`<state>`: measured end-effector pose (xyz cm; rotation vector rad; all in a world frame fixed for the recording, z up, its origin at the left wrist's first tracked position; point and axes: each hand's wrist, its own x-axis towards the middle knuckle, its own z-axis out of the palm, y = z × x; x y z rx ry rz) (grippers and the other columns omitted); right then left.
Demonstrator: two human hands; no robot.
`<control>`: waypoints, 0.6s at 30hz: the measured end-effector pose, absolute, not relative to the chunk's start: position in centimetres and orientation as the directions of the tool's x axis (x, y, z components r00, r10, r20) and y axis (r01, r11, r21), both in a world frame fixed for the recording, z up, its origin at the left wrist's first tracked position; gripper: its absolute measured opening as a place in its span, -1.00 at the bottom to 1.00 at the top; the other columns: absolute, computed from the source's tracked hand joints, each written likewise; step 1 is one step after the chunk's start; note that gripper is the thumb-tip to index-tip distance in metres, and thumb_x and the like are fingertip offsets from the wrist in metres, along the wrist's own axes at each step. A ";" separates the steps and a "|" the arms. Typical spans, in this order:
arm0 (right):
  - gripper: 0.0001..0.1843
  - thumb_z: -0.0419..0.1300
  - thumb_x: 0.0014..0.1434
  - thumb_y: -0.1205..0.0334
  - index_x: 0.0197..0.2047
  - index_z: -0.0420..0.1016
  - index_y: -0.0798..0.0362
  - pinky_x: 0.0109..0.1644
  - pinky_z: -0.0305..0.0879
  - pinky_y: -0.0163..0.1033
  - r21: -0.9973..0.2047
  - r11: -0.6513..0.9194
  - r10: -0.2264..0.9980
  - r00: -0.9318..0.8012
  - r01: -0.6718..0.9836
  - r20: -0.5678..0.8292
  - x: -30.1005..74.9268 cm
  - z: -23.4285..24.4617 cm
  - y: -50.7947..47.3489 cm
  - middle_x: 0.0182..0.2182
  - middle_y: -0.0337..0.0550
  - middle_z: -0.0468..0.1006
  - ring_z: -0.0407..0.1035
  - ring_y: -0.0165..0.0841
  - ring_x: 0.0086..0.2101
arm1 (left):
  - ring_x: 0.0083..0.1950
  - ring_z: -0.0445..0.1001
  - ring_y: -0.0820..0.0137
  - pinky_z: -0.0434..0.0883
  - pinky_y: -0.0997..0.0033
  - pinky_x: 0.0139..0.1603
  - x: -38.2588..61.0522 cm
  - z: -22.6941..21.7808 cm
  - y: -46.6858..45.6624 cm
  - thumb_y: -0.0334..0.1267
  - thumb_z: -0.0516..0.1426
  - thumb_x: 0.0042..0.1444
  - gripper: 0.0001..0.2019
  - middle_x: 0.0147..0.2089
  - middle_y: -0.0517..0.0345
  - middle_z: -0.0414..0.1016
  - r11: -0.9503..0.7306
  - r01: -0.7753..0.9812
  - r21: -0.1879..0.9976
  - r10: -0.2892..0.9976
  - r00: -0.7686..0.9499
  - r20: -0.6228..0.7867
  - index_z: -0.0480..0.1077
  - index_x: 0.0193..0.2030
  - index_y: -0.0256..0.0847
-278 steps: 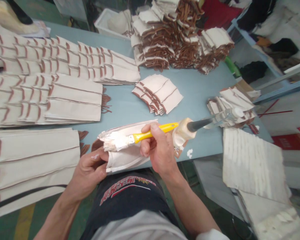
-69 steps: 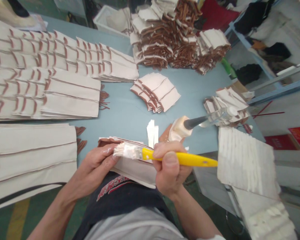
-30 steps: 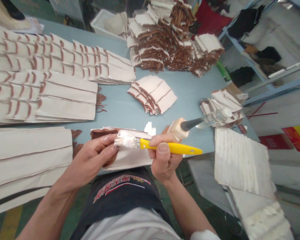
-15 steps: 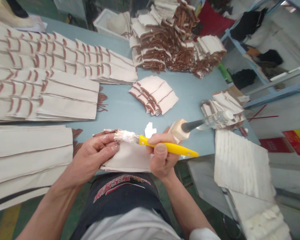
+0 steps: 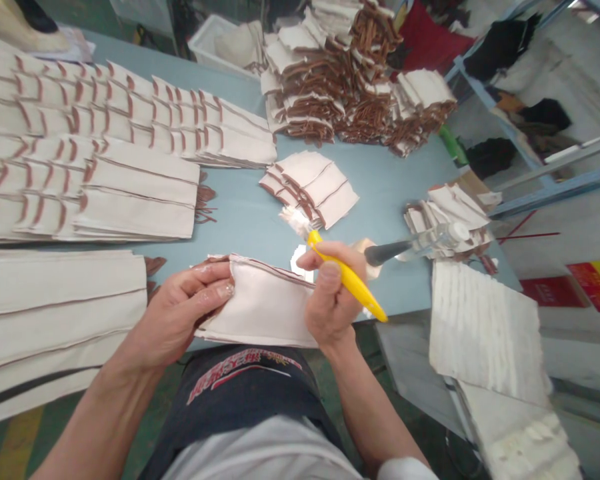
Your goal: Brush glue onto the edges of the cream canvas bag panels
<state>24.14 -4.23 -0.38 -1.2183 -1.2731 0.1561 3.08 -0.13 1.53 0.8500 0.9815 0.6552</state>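
Observation:
My right hand is closed round a yellow-handled brush, whose white, glue-laden bristles point up and away over the blue table. My left hand pinches the left end of a cream fabric piece with a brown edge that lies at the table's near edge, right in front of me. Just behind my right hand a glue-coated holder with a dark rod sticks out to the right.
Long rows of overlapped cream pieces cover the table's left half. A small fanned stack lies mid-table, and tall brown-and-cream piles stand at the back. More cream stacks sit at the right, beyond the table's edge.
My right hand has lifted the brush off the fabric piece and swung its bristles up and away. The left hand still holds the piece, which now lies flat and uncovered.

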 end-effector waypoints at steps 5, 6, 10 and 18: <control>-0.75 0.10 0.61 0.09 0.03 0.59 -0.04 -0.17 0.51 -0.25 -0.714 0.350 0.795 0.211 0.606 0.568 24.0 -2.1 -3.3 -0.21 -0.16 0.72 0.59 -0.35 -0.32 | -0.49 0.40 0.52 0.27 0.59 -0.49 3.4 1.6 -0.1 -0.14 0.56 -0.05 -0.65 -0.41 0.27 0.68 0.550 -0.084 0.831 0.770 0.436 -0.466 0.79 -0.11 -0.16; -0.75 0.10 0.61 0.11 0.02 0.59 -0.03 -0.16 0.52 -0.26 -0.704 0.361 0.784 0.209 0.612 0.584 24.0 -2.3 -3.2 -0.20 -0.15 0.72 0.59 -0.35 -0.31 | -0.49 0.38 0.52 0.24 0.58 -0.51 3.4 1.6 0.0 -0.09 0.54 -0.01 -0.64 -0.42 0.26 0.67 0.548 -0.066 0.834 0.767 0.438 -0.470 0.79 -0.08 -0.16; -0.71 0.07 0.63 0.10 -0.01 0.58 -0.01 -0.12 0.52 -0.25 -0.708 0.322 0.748 0.289 0.629 0.597 24.8 -2.2 -2.9 -0.21 -0.15 0.71 0.62 -0.33 -0.24 | -0.31 0.57 0.32 0.42 0.47 -0.39 2.6 0.4 0.1 0.21 0.42 0.15 -0.49 -0.19 0.04 0.78 0.463 -0.022 0.886 0.805 0.429 -0.410 0.78 0.00 -0.20; -0.56 0.02 0.62 -0.07 -0.06 0.59 0.03 -0.21 0.40 -0.17 -0.778 0.115 0.758 0.451 0.618 0.471 27.5 -1.5 -2.7 -0.33 -0.21 0.62 0.51 -0.33 -0.37 | -0.22 0.61 0.24 0.53 0.42 -0.16 1.0 -0.9 -0.6 -0.04 0.34 0.20 -0.78 -0.26 0.16 0.71 0.000 0.328 0.945 0.861 0.480 -0.166 0.64 -0.31 -0.13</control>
